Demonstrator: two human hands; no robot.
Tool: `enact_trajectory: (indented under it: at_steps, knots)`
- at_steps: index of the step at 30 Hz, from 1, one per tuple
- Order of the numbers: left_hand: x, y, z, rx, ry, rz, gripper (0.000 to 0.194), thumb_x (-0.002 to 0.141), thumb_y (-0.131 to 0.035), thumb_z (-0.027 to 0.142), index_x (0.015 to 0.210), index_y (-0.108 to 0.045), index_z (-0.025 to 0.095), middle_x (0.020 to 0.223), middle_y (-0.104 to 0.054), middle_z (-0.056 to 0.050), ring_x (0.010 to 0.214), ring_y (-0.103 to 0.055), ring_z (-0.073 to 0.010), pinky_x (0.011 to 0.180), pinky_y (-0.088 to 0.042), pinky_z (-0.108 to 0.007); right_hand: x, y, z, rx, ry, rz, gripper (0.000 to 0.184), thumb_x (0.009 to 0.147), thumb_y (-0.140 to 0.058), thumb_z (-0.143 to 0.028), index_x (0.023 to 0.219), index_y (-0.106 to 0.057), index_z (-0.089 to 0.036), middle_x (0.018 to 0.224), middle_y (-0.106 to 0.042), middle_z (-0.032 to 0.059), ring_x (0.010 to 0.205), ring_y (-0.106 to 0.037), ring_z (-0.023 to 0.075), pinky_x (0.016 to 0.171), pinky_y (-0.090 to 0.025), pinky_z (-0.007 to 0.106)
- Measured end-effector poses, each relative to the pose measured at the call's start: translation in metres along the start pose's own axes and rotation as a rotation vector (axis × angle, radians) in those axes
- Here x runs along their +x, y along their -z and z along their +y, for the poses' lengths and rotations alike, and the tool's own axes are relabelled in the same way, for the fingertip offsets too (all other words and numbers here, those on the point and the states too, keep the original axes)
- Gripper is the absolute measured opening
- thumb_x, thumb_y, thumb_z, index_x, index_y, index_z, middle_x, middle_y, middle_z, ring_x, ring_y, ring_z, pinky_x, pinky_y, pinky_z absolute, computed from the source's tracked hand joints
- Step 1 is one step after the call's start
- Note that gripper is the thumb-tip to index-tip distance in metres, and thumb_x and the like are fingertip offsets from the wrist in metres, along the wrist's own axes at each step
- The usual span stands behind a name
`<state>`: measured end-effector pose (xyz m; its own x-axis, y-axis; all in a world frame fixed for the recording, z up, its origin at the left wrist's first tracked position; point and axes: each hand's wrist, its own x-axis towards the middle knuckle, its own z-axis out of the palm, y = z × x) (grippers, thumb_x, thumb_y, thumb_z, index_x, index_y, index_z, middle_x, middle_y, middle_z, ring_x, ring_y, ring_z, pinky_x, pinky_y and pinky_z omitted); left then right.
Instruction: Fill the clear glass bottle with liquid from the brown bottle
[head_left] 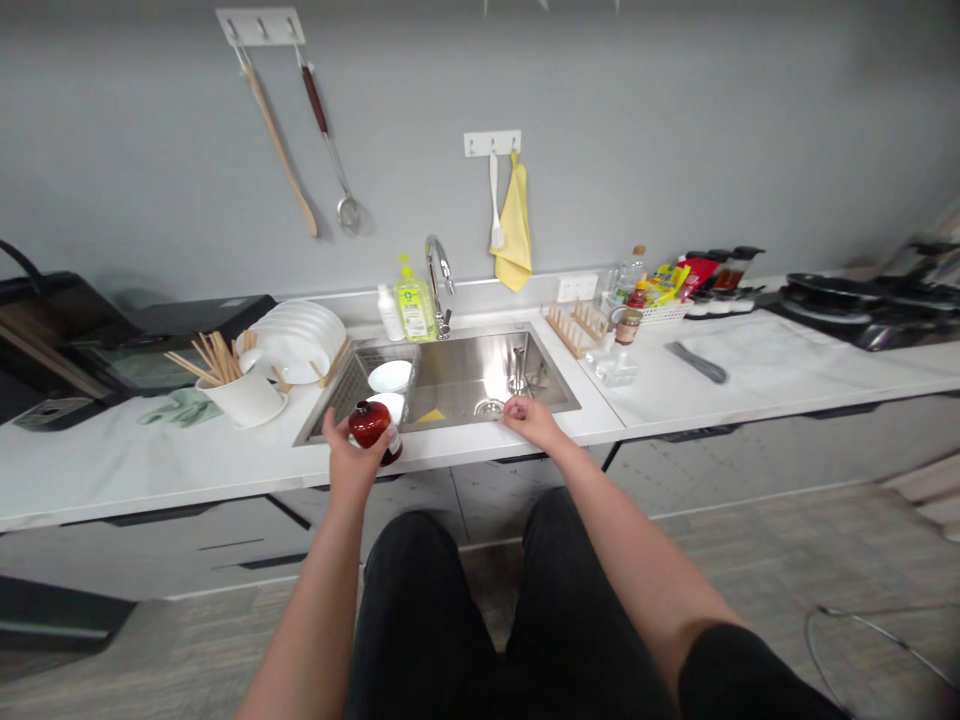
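From where I stand, the person is at the counter [225, 465] with both hands out over the front of the sink [457, 365]. The left hand [352, 460] grasps a brown bottle [367, 424], fingers and thumb spread to either side of it; the bottle is at the sink's front edge, towards the left, and I can't tell whether its base touches the counter. The right hand [531, 422] is at the same edge further right, close to the drain [489, 407], its fingertips drawn together; whether anything is pinched between them I can't make out. Inside the sink, on the left, two white bowls [390, 377] sit just beyond the brown bottle, and a bit of something yellow [431, 416] shows near the front wall. Behind the sink stand the tap [441, 265], a green soap bottle [414, 310] and, beside that, a white bottle [389, 315]. To the left, white plates [296, 340] lean in a row near a white pot [244, 398] of chopsticks [214, 360]. To the right of the sink there's a wooden rack [576, 330], then a jar [627, 327] in front of a packed basket [664, 315]. A yellow towel [514, 230] hangs on the wall above.
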<state>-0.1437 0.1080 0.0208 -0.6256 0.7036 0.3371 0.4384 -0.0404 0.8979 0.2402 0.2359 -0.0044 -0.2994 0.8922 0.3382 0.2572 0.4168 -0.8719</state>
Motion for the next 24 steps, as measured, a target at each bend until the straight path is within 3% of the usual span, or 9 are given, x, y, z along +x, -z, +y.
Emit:
enact_trajectory:
  at_steps: [4,7,9,11,14,17,19,22,24]
  knots:
    - [-0.012,-0.020,0.009,0.017,0.036,0.001,0.106,0.076,-0.104,0.048,0.165,-0.050,0.026,0.145,-0.078,-0.017,0.130,-0.081,-0.0361,0.121,-0.061,-0.058,-0.018,-0.006,-0.013,-0.036,0.069,0.039,0.037,0.079,-0.088,-0.038,0.113,-0.080,-0.024,0.097,-0.079,0.0029,0.080,-0.068,0.0226,0.083,-0.059,0.039]
    - [-0.047,-0.041,0.030,-0.076,-0.015,-0.098,0.093,0.076,-0.103,0.051,0.153,-0.058,0.026,0.140,-0.081,-0.015,0.124,-0.083,-0.0343,0.115,-0.065,-0.056,-0.044,-0.022,-0.032,-0.062,0.209,0.016,0.068,0.080,-0.095,-0.032,0.145,-0.076,-0.028,0.142,-0.079,0.0117,0.120,-0.076,0.0322,0.109,-0.061,0.051]
    - [-0.075,-0.059,0.047,-0.150,-0.070,-0.250,0.090,0.076,-0.103,0.051,0.151,-0.060,0.026,0.139,-0.082,-0.014,0.122,-0.084,-0.0343,0.114,-0.066,-0.056,-0.062,-0.036,-0.049,-0.030,0.230,-0.001,0.093,0.080,-0.100,-0.035,0.165,-0.063,-0.032,0.165,-0.069,0.0152,0.146,-0.068,0.0380,0.119,-0.058,0.056]
    - [-0.100,-0.078,0.065,-0.204,-0.120,-0.362,0.088,0.076,-0.103,0.049,0.150,-0.061,0.026,0.141,-0.081,-0.015,0.124,-0.083,-0.0351,0.115,-0.066,-0.056,-0.076,-0.046,-0.067,0.039,0.212,0.003,0.103,0.079,-0.099,-0.031,0.173,-0.054,-0.031,0.169,-0.066,0.0162,0.148,-0.069,0.0382,0.121,-0.059,0.055]
    - [-0.123,-0.100,0.081,-0.290,-0.149,-0.486,0.080,0.085,-0.097,0.049,0.152,-0.061,0.025,0.145,-0.079,-0.015,0.129,-0.082,-0.0348,0.117,-0.065,-0.055,-0.088,-0.045,-0.085,0.108,0.192,0.025,0.090,0.080,-0.090,-0.024,0.165,-0.061,-0.026,0.152,-0.077,0.0132,0.134,-0.078,0.0357,0.117,-0.063,0.051]
    - [-0.121,-0.108,0.080,-0.319,-0.264,-0.674,0.091,0.089,-0.094,0.052,0.165,-0.053,0.026,0.161,-0.071,-0.019,0.144,-0.075,-0.0374,0.121,-0.062,-0.056,-0.093,-0.021,-0.082,0.085,0.165,0.081,0.087,0.079,-0.091,-0.026,0.161,-0.063,-0.024,0.150,-0.078,0.0138,0.130,-0.079,0.0360,0.115,-0.064,0.051]
    - [-0.106,-0.105,0.069,-0.223,-0.402,-0.730,0.087,0.095,-0.089,0.055,0.169,-0.052,0.027,0.171,-0.064,-0.019,0.156,-0.066,-0.0387,0.127,-0.057,-0.059,-0.094,0.011,-0.067,-0.007,0.128,0.160,0.091,0.077,-0.096,-0.035,0.161,-0.062,-0.023,0.153,-0.076,0.0166,0.134,-0.077,0.0385,0.115,-0.063,0.054]
    - [-0.063,-0.093,0.045,0.066,-0.559,-0.586,0.056,0.107,-0.073,0.055,0.154,-0.067,0.024,0.163,-0.070,-0.017,0.156,-0.065,-0.0377,0.135,-0.049,-0.062,-0.090,0.078,-0.032,-0.135,0.002,0.391,0.096,0.074,-0.099,-0.054,0.157,-0.062,-0.023,0.149,-0.077,0.0183,0.130,-0.076,0.0407,0.110,-0.064,0.059]
    - [-0.030,-0.083,0.027,0.273,-0.610,-0.483,0.050,0.109,-0.067,0.055,0.145,-0.072,0.021,0.157,-0.073,-0.019,0.152,-0.066,-0.0394,0.135,-0.047,-0.062,-0.085,0.130,-0.007,-0.210,-0.077,0.571,0.098,0.071,-0.097,-0.063,0.153,-0.063,-0.021,0.147,-0.077,0.0198,0.124,-0.076,0.0405,0.105,-0.065,0.059]
